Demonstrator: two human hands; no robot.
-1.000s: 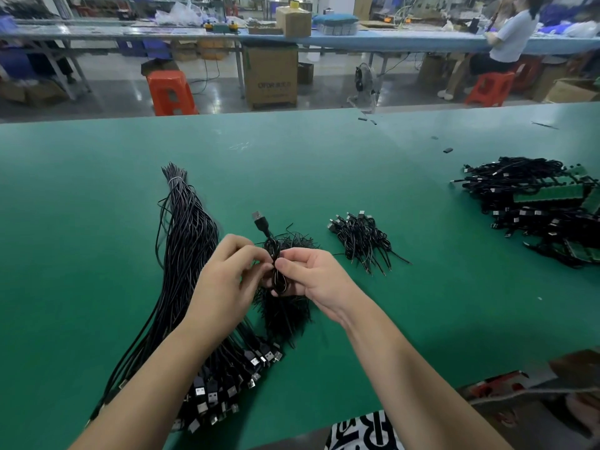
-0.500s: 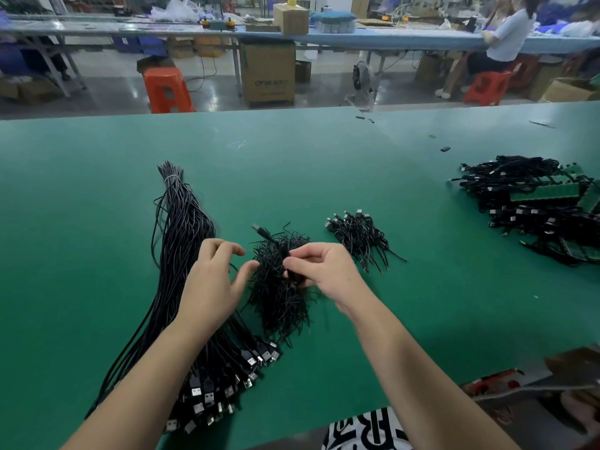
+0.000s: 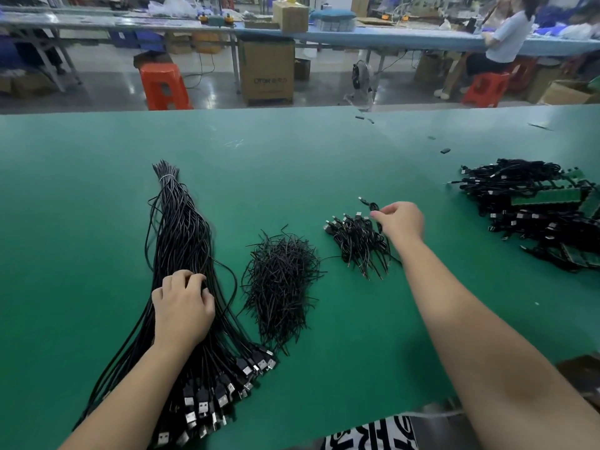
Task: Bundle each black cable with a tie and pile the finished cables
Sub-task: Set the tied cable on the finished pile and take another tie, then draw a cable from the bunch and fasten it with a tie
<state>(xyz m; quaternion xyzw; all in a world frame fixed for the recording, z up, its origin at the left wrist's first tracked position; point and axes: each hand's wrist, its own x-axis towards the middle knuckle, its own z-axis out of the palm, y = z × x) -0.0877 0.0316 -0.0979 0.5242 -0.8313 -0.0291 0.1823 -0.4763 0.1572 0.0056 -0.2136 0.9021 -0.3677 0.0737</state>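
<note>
R hand (image 3: 401, 222) is pinching a tied cable (image 3: 373, 206) just above the pile (image 3: 355, 241). L hand (image 3: 183, 306), fingers curled, is resting on loose cables (image 3: 181, 228), possibly gripping one. Ties (image 3: 281, 277) are lying between.

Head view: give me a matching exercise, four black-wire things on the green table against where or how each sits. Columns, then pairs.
Things:
1. long bunch of loose black USB cables
2. heap of short black twist ties
3. small pile of bundled black cables
4. single coiled black cable

Places or states:
A. pinched by the right hand, above the small pile
B. middle of the green table, touched by neither hand
C. under the left hand
D. just left of the right hand

Pairs: 1-C, 2-B, 3-D, 4-A
</note>
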